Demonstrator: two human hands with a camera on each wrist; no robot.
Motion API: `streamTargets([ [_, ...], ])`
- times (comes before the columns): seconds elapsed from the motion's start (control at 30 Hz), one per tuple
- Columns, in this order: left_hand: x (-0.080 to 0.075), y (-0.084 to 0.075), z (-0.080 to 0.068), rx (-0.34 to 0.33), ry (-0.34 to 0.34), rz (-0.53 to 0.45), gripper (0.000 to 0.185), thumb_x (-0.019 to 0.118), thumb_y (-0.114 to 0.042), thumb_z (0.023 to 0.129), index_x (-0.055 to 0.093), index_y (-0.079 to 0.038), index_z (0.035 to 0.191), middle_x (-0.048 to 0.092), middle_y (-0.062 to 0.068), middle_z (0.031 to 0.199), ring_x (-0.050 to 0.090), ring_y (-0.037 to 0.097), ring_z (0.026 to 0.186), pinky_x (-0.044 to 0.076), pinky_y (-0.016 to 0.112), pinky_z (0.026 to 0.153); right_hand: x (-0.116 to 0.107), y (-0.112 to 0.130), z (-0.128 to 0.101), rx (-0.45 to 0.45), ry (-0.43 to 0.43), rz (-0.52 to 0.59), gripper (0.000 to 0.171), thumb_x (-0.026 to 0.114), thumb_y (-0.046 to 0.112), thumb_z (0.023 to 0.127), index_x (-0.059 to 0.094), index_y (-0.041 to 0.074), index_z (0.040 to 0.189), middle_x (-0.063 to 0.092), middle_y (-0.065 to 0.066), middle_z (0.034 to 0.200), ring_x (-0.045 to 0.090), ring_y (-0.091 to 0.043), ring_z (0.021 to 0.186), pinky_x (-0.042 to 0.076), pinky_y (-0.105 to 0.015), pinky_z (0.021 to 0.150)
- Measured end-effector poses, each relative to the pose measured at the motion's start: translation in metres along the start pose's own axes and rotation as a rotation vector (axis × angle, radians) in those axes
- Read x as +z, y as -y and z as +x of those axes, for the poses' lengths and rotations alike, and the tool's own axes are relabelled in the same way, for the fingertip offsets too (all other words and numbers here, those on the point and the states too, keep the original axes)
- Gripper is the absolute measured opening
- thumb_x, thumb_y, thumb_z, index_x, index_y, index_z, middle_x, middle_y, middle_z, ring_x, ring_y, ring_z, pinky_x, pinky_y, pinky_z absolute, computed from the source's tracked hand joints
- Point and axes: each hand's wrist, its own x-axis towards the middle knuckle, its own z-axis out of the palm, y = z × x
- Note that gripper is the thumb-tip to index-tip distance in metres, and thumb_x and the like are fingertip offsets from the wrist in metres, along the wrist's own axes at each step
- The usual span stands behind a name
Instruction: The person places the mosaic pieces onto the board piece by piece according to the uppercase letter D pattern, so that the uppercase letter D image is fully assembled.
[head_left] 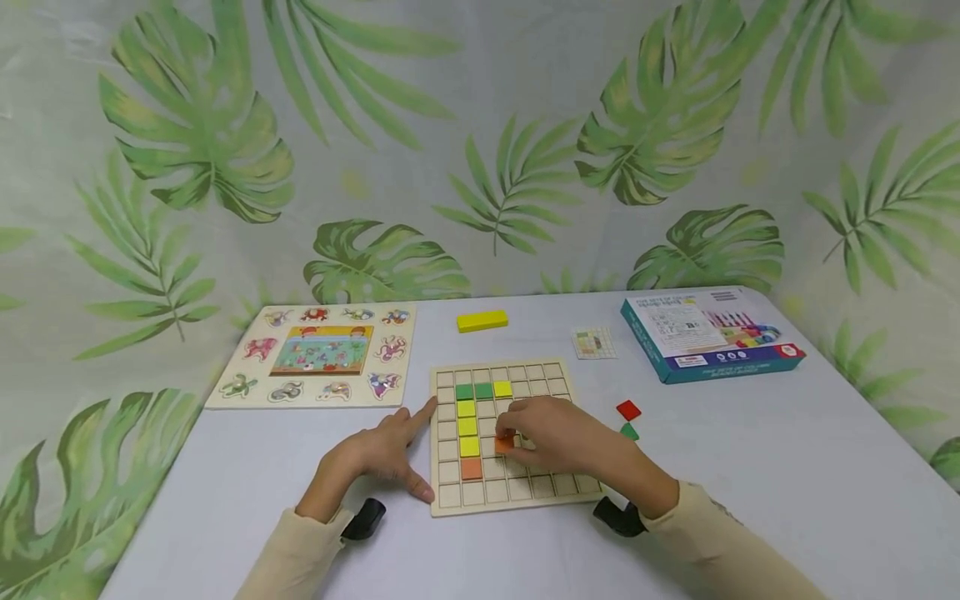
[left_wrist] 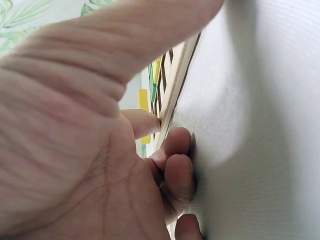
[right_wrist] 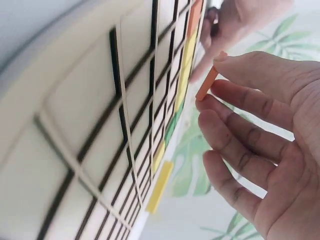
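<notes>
A wooden grid board [head_left: 495, 496] lies in front of me on the table. My right hand [head_left: 551, 429] is over its middle and pinches an orange square tile [right_wrist: 207, 84] between thumb and fingertips, tilted above the grid in the right wrist view. At the board's left edge is my left hand [head_left: 382, 450], its thumb and index finger spread along the rim and the other fingers bent toward the table. Two green tiles [head_left: 464, 391] and a yellow tile [head_left: 502, 389] form a row; below the left one run several yellow tiles [head_left: 468, 427] and another orange tile [head_left: 471, 469].
Right of the board lie a red tile [head_left: 628, 410] and a green tile [head_left: 630, 432], partly behind my right forearm. Behind it are a patterned card [head_left: 594, 342] and a yellow bar [head_left: 482, 321]. A teal-sided box [head_left: 705, 333] stands back right, a sea-animal puzzle [head_left: 247, 379] back left.
</notes>
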Motion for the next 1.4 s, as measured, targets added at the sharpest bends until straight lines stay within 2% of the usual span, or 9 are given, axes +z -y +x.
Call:
streamTargets([
  [0.27, -0.001, -0.001, -0.001, 0.004, -0.006, 0.009, 0.131, 0.097, -0.038, 0.059, 0.017, -0.019, 0.162, 0.027, 0.029, 0.159, 0.026, 0.044, 0.148, 0.029, 0.068, 0.11, 0.012, 0.013, 0.009, 0.008, 0.051, -0.029, 0.01, 0.074, 0.028, 0.091, 0.076, 0.019, 0.096, 0.071, 0.008, 0.091, 0.062, -0.006, 0.08, 0.053, -0.028, 0.076],
  [0.47, 0.002, 0.001, -0.001, -0.003, -0.008, 0.007, 0.132, 0.097, -0.039, 0.059, 0.017, -0.02, 0.162, 0.027, 0.028, 0.159, 0.027, 0.043, 0.147, 0.028, 0.067, 0.11, 0.021, 0.02, 0.006, 0.035, 0.064, -0.054, 0.007, 0.077, 0.024, 0.089, 0.079, 0.019, 0.093, 0.068, 0.008, 0.091, 0.06, -0.006, 0.079, 0.052, -0.025, 0.073],
  [0.57, 0.002, 0.001, -0.002, -0.005, -0.009, 0.009, 0.132, 0.097, -0.038, 0.059, 0.017, -0.02, 0.162, 0.027, 0.028, 0.159, 0.027, 0.043, 0.147, 0.028, 0.068, 0.11, 0.022, 0.023, 0.0, 0.0, 0.041, -0.108, 0.009, 0.076, 0.023, 0.089, 0.082, 0.019, 0.094, 0.068, 0.004, 0.096, 0.061, -0.01, 0.083, 0.053, -0.025, 0.073],
  [0.73, 0.001, 0.0, -0.003, 0.02, -0.011, 0.011, 0.13, 0.096, -0.038, 0.061, 0.017, -0.019, 0.162, 0.026, 0.028, 0.159, 0.026, 0.043, 0.148, 0.028, 0.067, 0.111, 0.017, 0.027, -0.016, 0.004, 0.053, -0.209, 0.023, 0.071, 0.026, 0.089, 0.079, 0.021, 0.11, 0.065, -0.002, 0.115, 0.056, -0.02, 0.099, 0.053, -0.032, 0.077],
  [0.87, 0.001, 0.0, -0.002, 0.032, -0.016, 0.005, 0.129, 0.096, -0.038, 0.062, 0.017, -0.018, 0.162, 0.026, 0.028, 0.159, 0.026, 0.043, 0.147, 0.029, 0.066, 0.111, 0.012, 0.029, -0.022, 0.024, 0.075, -0.201, 0.027, 0.067, 0.026, 0.092, 0.076, 0.022, 0.116, 0.062, -0.001, 0.122, 0.051, -0.021, 0.105, 0.052, -0.036, 0.078],
  [1.13, 0.002, 0.0, -0.002, 0.022, -0.023, 0.005, 0.129, 0.096, -0.038, 0.061, 0.017, -0.019, 0.162, 0.025, 0.029, 0.16, 0.025, 0.044, 0.148, 0.028, 0.068, 0.11, 0.01, 0.029, -0.024, -0.003, 0.117, -0.218, 0.027, 0.063, 0.027, 0.096, 0.073, 0.024, 0.121, 0.062, 0.004, 0.123, 0.05, -0.02, 0.102, 0.05, -0.036, 0.079],
  [1.4, 0.0, -0.001, -0.002, 0.022, -0.014, 0.02, 0.13, 0.096, -0.039, 0.061, 0.016, -0.019, 0.162, 0.026, 0.029, 0.159, 0.026, 0.044, 0.147, 0.027, 0.069, 0.109, 0.006, 0.025, -0.026, -0.028, 0.14, -0.15, 0.032, 0.062, 0.025, 0.097, 0.071, 0.021, 0.127, 0.062, 0.004, 0.125, 0.051, -0.02, 0.102, 0.048, -0.033, 0.085],
])
